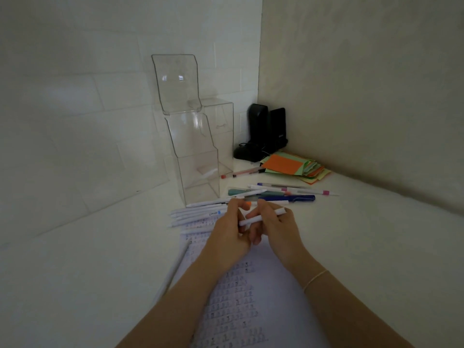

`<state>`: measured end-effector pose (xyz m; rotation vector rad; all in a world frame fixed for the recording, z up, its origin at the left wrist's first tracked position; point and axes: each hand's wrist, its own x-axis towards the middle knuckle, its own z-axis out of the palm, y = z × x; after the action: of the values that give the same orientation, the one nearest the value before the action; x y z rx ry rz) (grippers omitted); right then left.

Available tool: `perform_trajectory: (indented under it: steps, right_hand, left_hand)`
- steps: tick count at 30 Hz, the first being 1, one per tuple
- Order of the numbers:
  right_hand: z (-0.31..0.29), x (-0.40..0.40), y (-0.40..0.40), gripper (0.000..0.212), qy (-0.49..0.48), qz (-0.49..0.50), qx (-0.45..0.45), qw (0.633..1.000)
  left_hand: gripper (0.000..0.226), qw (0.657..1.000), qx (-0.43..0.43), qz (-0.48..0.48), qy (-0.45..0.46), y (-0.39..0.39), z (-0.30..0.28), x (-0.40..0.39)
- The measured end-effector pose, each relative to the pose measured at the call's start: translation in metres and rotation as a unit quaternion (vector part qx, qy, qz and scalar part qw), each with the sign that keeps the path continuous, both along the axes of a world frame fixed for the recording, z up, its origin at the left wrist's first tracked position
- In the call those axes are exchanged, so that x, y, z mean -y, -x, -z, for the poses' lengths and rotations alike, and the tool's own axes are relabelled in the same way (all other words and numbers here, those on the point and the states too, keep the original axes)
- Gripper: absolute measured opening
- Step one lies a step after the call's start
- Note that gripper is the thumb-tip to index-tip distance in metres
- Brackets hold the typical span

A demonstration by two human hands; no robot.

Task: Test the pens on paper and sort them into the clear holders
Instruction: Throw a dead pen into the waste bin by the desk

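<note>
Gripping white pen [261, 217], both hands, above paper [251, 292]

White desk [351, 247]: pens [283, 194], paper [263, 285].

No legible text anywhere. White paper sheet [251, 292] under the wrists, just below the fingers [236, 209], carries rows of small dark printed/handwritten marks, too blurred to read. White plastic pen [198, 214] just left of the fingers has a small blue label w/ tiny dark lettering, unreadable. Black upright desk speaker [278, 126], well beyond the fingertips in the corner, shows a faint mark low on its front, can't make it out.
</note>
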<state>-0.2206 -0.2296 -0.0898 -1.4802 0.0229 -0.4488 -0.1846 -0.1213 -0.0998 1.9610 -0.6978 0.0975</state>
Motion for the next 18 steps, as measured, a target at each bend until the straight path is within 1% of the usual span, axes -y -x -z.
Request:
perform_trajectory:
  steps: [3, 5, 6, 7, 9, 12, 14, 18]
  right_hand:
    - [-0.011, 0.008, 0.007, 0.035, 0.059, -0.007, -0.023, 0.998]
    - [-0.026, 0.021, 0.022, 0.028, 0.098, 0.011, -0.018, 0.995]
    - [-0.032, 0.031, 0.031, 0.025, 0.115, 0.032, -0.017, 0.993]
    - [-0.038, 0.044, 0.042, 0.023, 0.139, 0.064, -0.021, 0.988]
    - [-0.044, 0.072, 0.066, 0.020, 0.198, 0.138, -0.038, 0.970]
    - [-0.045, 0.116, 0.107, 0.021, 0.219, 0.227, -0.052, 0.948]
    - [-0.045, 0.140, 0.135, 0.023, 0.225, 0.272, -0.062, 0.934]
    - [-0.041, 0.184, 0.195, 0.028, 0.247, 0.364, -0.087, 0.894]
  left_hand:
    - [0.028, 0.999, 0.034, 0.001, -0.019, 0.000, -0.006, 0.000]
    - [0.020, 0.994, 0.099, 0.009, -0.055, 0.001, -0.008, 0.001]
    - [0.020, 0.988, 0.132, 0.012, -0.085, 0.001, -0.007, 0.002]
    - [0.025, 0.980, 0.157, 0.018, -0.119, 0.001, -0.006, 0.004]
    - [0.038, 0.968, 0.169, 0.037, -0.183, 0.006, -0.008, 0.012]
    - [0.047, 0.944, 0.183, 0.089, -0.259, 0.029, -0.022, 0.043]
    - [0.045, 0.926, 0.213, 0.136, -0.280, 0.053, -0.035, 0.075]
    - [0.040, 0.902, 0.250, 0.214, -0.279, 0.100, -0.041, 0.145]
